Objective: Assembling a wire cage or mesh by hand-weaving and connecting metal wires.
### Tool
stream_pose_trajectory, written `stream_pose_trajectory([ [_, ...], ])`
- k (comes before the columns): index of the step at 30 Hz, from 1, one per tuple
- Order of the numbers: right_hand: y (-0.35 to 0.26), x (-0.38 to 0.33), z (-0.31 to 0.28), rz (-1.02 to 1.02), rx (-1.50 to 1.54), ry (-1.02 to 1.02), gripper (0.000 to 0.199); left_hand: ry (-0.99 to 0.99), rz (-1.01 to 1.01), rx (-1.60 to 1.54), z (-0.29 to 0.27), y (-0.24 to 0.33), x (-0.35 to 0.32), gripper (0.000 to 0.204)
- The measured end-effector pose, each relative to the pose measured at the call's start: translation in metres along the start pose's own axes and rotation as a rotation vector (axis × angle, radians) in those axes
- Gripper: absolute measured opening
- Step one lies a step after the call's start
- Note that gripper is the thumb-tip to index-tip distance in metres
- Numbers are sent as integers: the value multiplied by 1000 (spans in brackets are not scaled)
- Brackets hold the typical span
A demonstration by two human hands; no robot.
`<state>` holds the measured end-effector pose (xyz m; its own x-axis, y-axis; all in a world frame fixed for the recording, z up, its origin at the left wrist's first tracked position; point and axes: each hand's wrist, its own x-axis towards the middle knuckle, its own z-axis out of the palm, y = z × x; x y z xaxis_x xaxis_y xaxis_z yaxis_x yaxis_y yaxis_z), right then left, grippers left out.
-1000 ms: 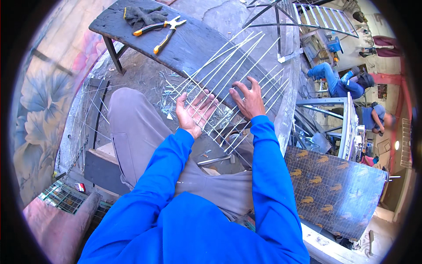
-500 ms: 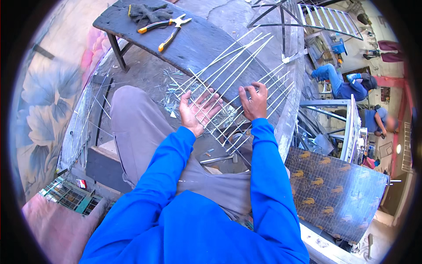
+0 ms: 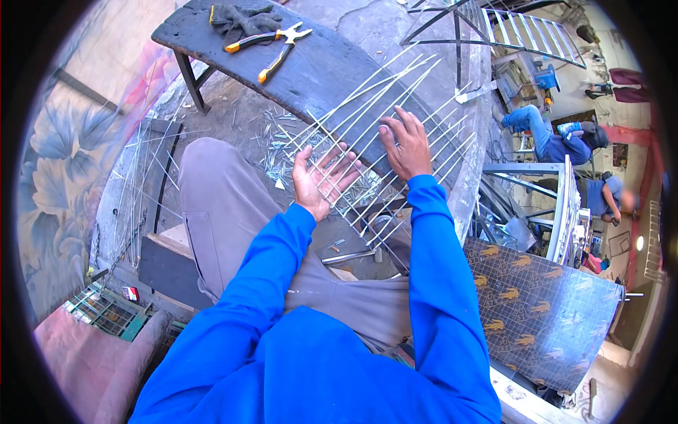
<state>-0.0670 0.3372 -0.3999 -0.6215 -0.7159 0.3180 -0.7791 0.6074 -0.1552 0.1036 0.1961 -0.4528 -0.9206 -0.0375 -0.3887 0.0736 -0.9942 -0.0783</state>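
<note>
A grid of thin, pale metal wires point(image 3: 372, 134) slants over my lap, its upper wire ends fanning out above the bench. Beneath it is my left hand point(image 3: 311, 189), palm up, fingers spread against the underside of the wires. My right hand point(image 3: 408, 150) lies palm down over the right part of the grid, fingers stretched and slightly bent, gripping nothing. Pliers point(image 3: 281, 53) with orange and black handles rest half open on the dark wooden bench point(image 3: 198, 35), beside a dark work glove point(image 3: 244, 19).
Cut wire pieces point(image 3: 279, 159) litter the ground under the grid. Loose long wires point(image 3: 134, 184) lean at the left. On the right are a patterned dark sheet point(image 3: 537, 311) and a metal frame point(image 3: 561, 205). Two people point(image 3: 565, 145) work farther off at the right.
My right hand has shifted slightly up along the grid, its fingers straightening from a bent, pinching pose. My left hand and the grid have barely moved.
</note>
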Motion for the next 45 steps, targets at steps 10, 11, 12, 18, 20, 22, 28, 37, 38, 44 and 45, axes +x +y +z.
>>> stream_pose_trajectory([
  [10,9,-6,22,8,120,222,21,-1,-5,16,0,0,-2,73],
  [11,9,-6,22,34,95,218,22,13,5,16,0,0,-1,73],
  [12,9,-7,21,59,70,212,23,26,15,15,0,0,0,73],
  [18,13,-7,23,122,5,225,26,8,13,29,2,1,0,73],
  [20,13,-10,23,136,-40,214,27,2,11,46,2,1,1,73],
  [22,9,-9,22,141,-83,204,28,13,13,42,1,2,-1,74],
  [28,14,-14,19,223,-188,122,27,14,0,35,2,1,-1,74],
  [37,13,-35,10,224,207,228,23,10,6,50,1,1,-1,74],
  [38,15,-37,9,204,206,203,26,5,2,30,1,1,-1,74],
  [44,27,-38,0,210,239,118,30,-4,2,58,0,0,0,75],
  [45,26,-38,0,213,246,113,30,5,5,59,0,0,0,75],
])
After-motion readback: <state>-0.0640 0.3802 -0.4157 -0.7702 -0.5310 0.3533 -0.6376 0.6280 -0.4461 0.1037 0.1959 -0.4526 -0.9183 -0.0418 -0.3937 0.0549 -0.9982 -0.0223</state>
